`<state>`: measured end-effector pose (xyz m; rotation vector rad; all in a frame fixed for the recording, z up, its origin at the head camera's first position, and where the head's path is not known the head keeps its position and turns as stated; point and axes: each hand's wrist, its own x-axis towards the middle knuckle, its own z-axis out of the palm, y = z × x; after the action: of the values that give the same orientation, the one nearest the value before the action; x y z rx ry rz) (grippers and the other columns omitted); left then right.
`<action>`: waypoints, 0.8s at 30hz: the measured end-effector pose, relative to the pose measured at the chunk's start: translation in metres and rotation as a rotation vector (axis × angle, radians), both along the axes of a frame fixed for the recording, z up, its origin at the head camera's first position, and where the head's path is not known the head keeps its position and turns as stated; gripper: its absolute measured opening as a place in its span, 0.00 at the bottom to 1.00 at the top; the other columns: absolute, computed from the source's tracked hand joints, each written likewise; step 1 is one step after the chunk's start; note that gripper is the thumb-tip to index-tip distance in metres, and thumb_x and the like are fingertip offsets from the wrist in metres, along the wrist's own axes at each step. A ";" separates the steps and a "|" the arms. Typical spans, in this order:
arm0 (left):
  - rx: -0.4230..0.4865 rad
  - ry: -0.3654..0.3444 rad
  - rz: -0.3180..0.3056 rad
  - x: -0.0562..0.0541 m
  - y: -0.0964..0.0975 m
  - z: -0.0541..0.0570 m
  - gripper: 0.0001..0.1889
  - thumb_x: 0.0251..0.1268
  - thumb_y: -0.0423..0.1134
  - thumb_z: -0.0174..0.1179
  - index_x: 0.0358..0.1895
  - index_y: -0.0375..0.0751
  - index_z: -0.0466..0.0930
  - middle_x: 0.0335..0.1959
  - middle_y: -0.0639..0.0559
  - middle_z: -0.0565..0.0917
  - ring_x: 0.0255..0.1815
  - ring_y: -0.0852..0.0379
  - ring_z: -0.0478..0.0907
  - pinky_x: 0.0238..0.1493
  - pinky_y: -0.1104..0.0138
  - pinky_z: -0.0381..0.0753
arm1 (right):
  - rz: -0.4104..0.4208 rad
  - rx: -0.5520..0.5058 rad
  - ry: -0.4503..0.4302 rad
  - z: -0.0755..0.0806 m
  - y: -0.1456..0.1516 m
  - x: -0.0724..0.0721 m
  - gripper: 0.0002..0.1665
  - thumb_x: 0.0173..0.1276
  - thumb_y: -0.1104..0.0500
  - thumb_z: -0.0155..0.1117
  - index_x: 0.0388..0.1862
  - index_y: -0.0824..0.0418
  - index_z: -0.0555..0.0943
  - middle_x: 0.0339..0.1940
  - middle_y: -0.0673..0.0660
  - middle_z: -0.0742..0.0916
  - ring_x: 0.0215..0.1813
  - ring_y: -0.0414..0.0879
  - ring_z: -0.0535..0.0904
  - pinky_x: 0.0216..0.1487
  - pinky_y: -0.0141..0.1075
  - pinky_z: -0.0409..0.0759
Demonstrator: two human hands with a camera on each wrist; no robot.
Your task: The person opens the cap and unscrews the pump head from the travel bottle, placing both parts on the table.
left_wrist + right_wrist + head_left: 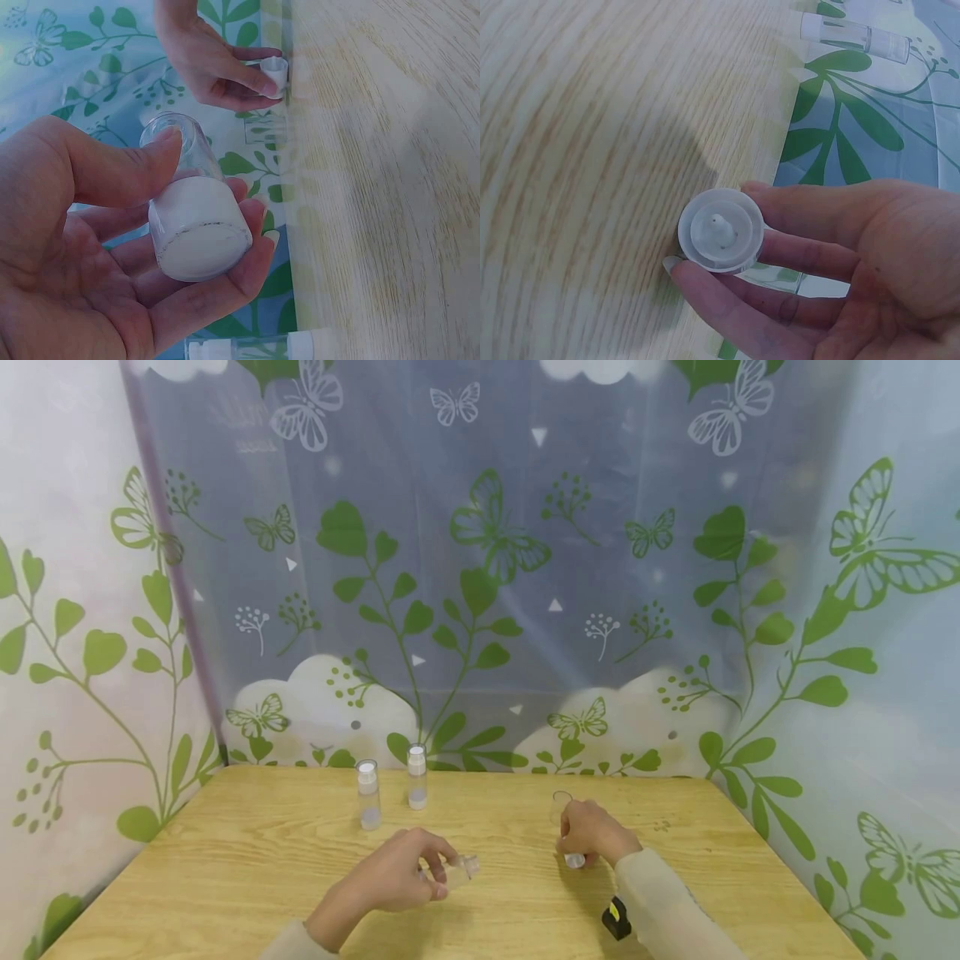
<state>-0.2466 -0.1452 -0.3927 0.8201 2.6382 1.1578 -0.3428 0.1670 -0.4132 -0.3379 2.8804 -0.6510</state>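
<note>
Between thumb and fingers, my left hand (401,870) holds a small clear bottle (201,225) with a thick white base. In the head view the bottle lies tilted, its clear end (470,865) pointing right. Over on the right, my right hand (596,829) pinches a white pump head (721,231), whose round hollow underside faces the right wrist camera. The pump head (274,77) also shows at the fingertips in the left wrist view. Just behind the right hand stands a clear cap (560,806), partly covered by the fingers.
Two pump bottles with white tops and clear caps, a nearer one (368,795) and a farther one (417,777), stand upright at the back left of the wooden table (262,843). Beside the right sleeve is a small black device (617,920). A patterned curtain (480,635) hangs behind the table.
</note>
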 end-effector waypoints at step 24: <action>0.003 -0.004 0.003 0.001 0.000 0.001 0.20 0.57 0.27 0.70 0.55 0.34 0.84 0.37 0.46 0.89 0.19 0.62 0.74 0.27 0.70 0.80 | 0.011 0.028 0.006 0.001 0.000 0.002 0.06 0.66 0.62 0.73 0.33 0.64 0.84 0.26 0.56 0.85 0.23 0.50 0.86 0.25 0.39 0.86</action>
<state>-0.2452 -0.1455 -0.3912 0.8143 2.6358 1.1636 -0.3409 0.1665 -0.4119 -0.3516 2.8886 -0.6082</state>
